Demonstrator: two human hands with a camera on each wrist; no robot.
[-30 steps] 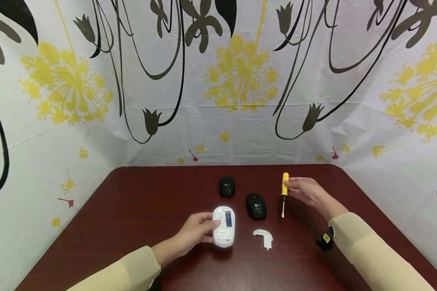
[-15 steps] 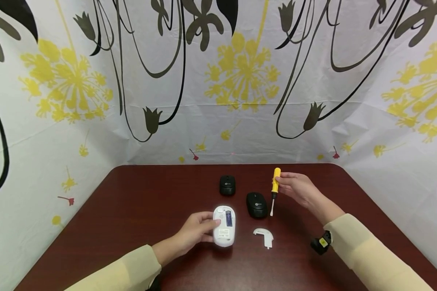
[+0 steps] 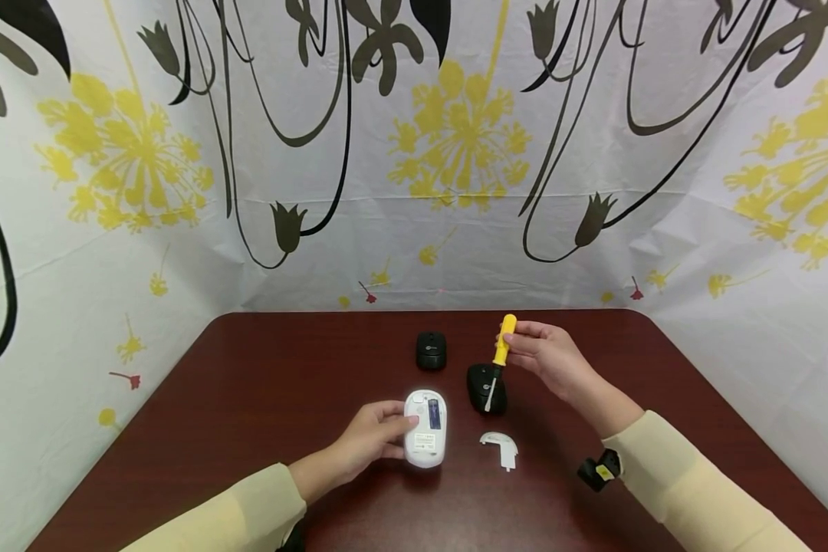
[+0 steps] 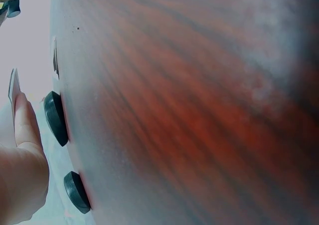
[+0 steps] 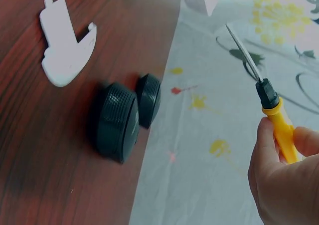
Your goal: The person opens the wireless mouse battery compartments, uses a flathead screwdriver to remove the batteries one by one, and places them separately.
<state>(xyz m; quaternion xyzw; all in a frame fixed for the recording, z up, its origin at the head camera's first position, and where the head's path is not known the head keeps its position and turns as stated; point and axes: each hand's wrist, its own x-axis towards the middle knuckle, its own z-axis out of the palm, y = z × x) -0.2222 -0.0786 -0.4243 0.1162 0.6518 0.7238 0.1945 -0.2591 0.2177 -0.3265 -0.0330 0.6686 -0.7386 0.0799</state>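
My left hand (image 3: 376, 435) grips a white computer mouse (image 3: 425, 445) by its left side, thumb across the edge. Its underside faces me, showing a label and a dark blue battery in the compartment. In my right hand (image 3: 545, 356) is a yellow-handled screwdriver (image 3: 504, 341), pinched between thumb and fingers with the metal tip slanting down. That shaft overlaps a black mouse (image 3: 481, 383) in the head view, while the right wrist view has the screwdriver (image 5: 282, 130) well apart from the mice. A white battery cover (image 3: 504, 448) lies on the table, right of the white mouse.
A second, smaller black mouse (image 3: 431, 351) sits farther back on the dark red-brown table (image 3: 303, 368). Behind the table hangs a white cloth (image 3: 359, 253) printed with flowers. A small black device (image 3: 599, 469) is worn at the right wrist.
My right hand has moved left with the screwdriver, from beside the larger black mouse to over it in view, and the screwdriver tilts more. The left hand and white mouse stay put.
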